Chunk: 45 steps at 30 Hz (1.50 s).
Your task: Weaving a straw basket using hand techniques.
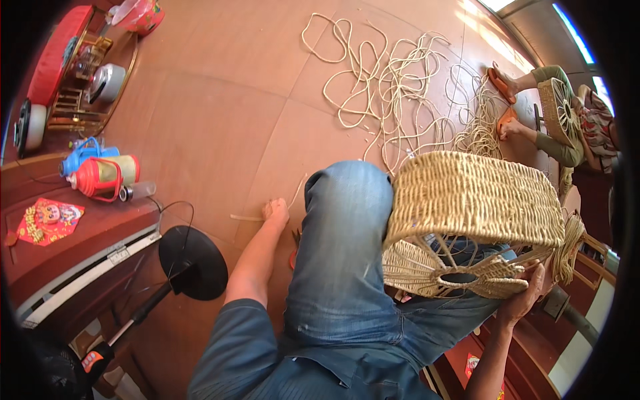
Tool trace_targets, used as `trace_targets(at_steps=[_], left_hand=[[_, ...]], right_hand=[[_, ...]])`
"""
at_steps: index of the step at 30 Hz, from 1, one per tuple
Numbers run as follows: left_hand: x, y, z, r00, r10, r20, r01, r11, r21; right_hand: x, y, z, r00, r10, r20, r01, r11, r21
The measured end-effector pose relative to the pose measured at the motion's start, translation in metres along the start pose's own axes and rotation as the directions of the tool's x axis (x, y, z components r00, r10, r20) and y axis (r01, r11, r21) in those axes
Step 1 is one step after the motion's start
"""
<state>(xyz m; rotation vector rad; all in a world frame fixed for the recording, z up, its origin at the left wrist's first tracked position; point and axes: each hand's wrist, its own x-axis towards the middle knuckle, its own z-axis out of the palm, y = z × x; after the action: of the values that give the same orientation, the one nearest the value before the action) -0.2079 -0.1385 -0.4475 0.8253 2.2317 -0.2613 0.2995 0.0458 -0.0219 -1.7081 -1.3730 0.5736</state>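
Observation:
A woven straw-coloured basket (477, 193) lies on its side across my lap, its openwork base with a flower-like ring (460, 275) towards me. My right hand (522, 295) grips the basket's lower right edge, thumb showing against the weave. Down by the floor, left of my knee, my left hand (276, 211) is closed round a short length of pale cord (298, 189); a flat pale end (247, 217) sticks out on its other side. Beside my knee lies an orange-handled tool (293, 257), mostly hidden by my leg.
Loose pale cord (400, 80) sprawls over the tiled floor ahead. At right, a seated person in orange sandals (501, 85) has another woven piece (559, 110). A black round stand base (193, 262) and a red cabinet with a red thermos (100, 177) stand left.

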Motion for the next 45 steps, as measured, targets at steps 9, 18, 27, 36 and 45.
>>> trace_targets(at_steps=[9, 18, 27, 36, 45], left_hand=[[0.083, 0.147, -0.091, 0.634, 0.629, -0.451, -0.699, 0.715, 0.016], [0.139, 0.253, -0.137, 0.706, 0.706, -0.057, -0.699, 0.708, 0.103], [0.166, 0.221, -0.132, 0.792, 0.601, -0.106, -0.590, 0.798, 0.121], [0.128, 0.143, -0.072, 0.876, 0.467, -0.118, -0.455, 0.883, 0.113], [0.077, 0.125, -0.200, 0.932, 0.269, 0.243, 0.220, 0.114, -0.969]], right_hand=[[-0.002, 0.031, -0.027, 0.983, 0.170, 0.070, -0.182, 0.947, 0.266], [-0.024, 0.055, -0.057, 0.997, -0.080, -0.004, 0.076, 0.964, -0.256], [-0.030, 0.046, -0.042, 0.999, 0.035, -0.033, -0.040, 0.990, -0.137], [-0.024, 0.030, -0.029, 0.999, -0.031, 0.018, 0.033, 0.993, -0.115], [-0.011, 0.028, -0.006, 0.999, -0.015, 0.034, 0.003, 0.942, 0.335]])
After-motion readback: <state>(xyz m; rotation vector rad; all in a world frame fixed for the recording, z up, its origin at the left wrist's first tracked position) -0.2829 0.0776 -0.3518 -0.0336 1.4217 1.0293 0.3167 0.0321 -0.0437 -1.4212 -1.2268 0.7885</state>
